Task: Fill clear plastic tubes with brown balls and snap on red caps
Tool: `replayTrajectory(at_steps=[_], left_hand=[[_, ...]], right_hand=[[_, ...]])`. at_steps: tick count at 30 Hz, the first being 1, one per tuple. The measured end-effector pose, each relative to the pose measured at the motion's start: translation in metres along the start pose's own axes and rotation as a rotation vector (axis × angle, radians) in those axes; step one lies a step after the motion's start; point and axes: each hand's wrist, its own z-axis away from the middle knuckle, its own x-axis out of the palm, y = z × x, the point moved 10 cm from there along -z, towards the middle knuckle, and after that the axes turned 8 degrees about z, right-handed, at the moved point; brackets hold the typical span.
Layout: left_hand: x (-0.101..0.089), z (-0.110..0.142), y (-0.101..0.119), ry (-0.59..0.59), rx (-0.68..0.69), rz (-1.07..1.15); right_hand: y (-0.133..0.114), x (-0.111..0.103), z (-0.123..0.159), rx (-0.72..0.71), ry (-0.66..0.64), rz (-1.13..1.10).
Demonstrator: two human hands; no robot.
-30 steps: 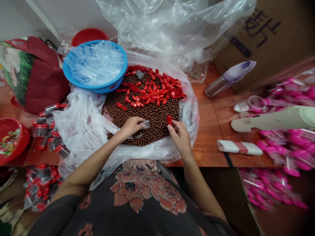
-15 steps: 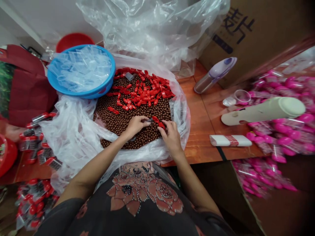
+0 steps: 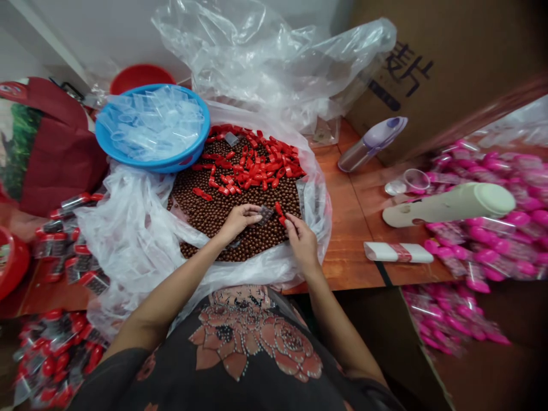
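Observation:
Between the fingertips of my left hand is a small clear plastic container, its inside looking dark. My right hand pinches a red plastic cap just to the right of that container, with a narrow gap between the two. Both hands hover over a wide bed of small round brown balls in an open plastic bag. Many loose red caps lie heaped on the far part of the balls. One empty clear container rests among them.
A blue basin full of clear containers stands at the back left. Red-capped filled containers pile up on the left. To the right are a purple-lidded bottle, a pale green thermos, a white packet and pink-capped packages.
My right hand has shifted slightly right and turned the red cap more upright. The container in my left hand now shows more clearly. The camera view has shifted a little.

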Motion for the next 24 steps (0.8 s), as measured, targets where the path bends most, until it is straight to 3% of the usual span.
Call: replayTrajectory(at_steps=[8,13,18,24], left_hand=[[0.006,-0.006,0.002,-0.011,0.024,-0.157],[0.014,-0.006,0.009,-0.047,0.063,-0.058],[0.019,0.02,0.028,-0.133,0.09,0.095],[0.017,0.052,0.052,-0.138,0.162,0.141]], right_hand=[[0.01,0.004,0.002,0.11,0.009,-0.157],[0.014,-0.005,0.004,0.206,0.064,-0.334],[0.015,-0.009,0.001,0.244,0.065,-0.506],[0.005,0.011,-0.003,0.272,-0.019,-0.675]])
